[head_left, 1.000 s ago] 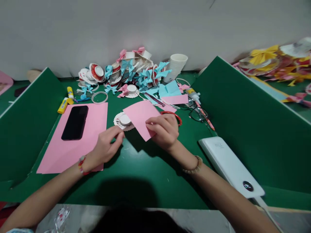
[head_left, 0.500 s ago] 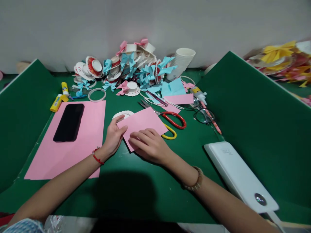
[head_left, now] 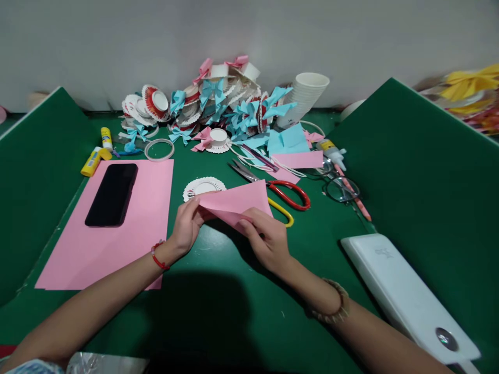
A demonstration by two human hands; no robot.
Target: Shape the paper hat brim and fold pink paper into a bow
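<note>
The pink paper piece (head_left: pixel 241 200) is raised above the green desk (head_left: pixel 218 257), on the near side of the white scalloped disc (head_left: pixel 205 185). The left hand (head_left: pixel 186 227) pinches its left corner; the right hand (head_left: pixel 270 240) grips its near edge, which curls. Findings, 2 risks: uneven pull between the 2 hands could crease the paper askew; a rightward sweep could knock the scissors (head_left: pixel 289 196), partly hidden behind it.

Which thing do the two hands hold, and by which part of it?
A small piece of pink paper: the left hand pinches it at its left corner, and the right hand holds its near edge, toward the right.
</note>
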